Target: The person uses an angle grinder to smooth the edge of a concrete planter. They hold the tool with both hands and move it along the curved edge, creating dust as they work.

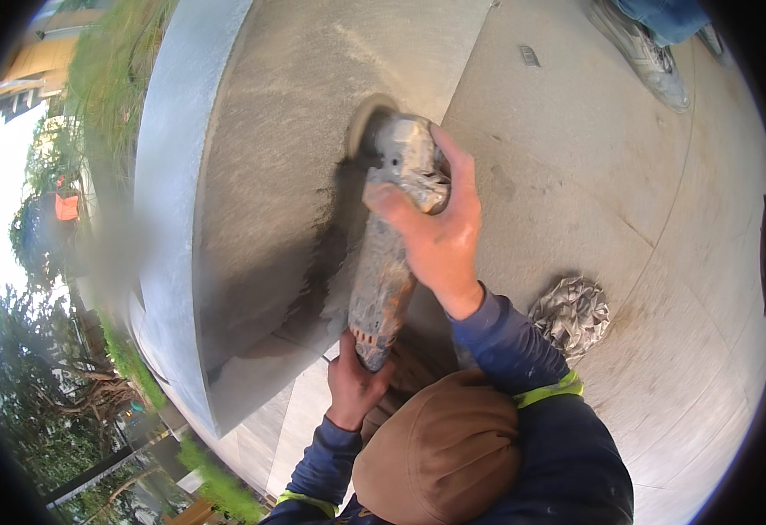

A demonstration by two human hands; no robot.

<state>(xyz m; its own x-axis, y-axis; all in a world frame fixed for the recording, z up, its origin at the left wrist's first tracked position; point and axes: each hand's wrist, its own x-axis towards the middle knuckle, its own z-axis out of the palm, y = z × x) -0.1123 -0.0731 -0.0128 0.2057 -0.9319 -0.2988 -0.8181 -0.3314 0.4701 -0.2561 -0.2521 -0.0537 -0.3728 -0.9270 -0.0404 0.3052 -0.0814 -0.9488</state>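
A worn, dust-caked angle grinder point(383, 271) slants across the middle of the view, its rear end toward me. My right hand point(444, 241) is closed over its front end, thumb on one side and fingers on the other. Lower down, my left hand point(356, 385) grips the rear end, with its fingers partly hidden. The round disc point(365, 122) at the tool's head is at the grey concrete wall face point(278, 157); contact cannot be made out. A dark streak point(321, 254) runs over the concrete beside the grinder.
A brown cloth cap point(440, 446) fills the lower middle. At right, a crumpled grey bundle point(571, 315) lies on the concrete floor point(566, 175). Another person's shoe point(641, 57) stands at the upper right. Beyond the wall's pale edge point(168, 175) are plants point(33, 385).
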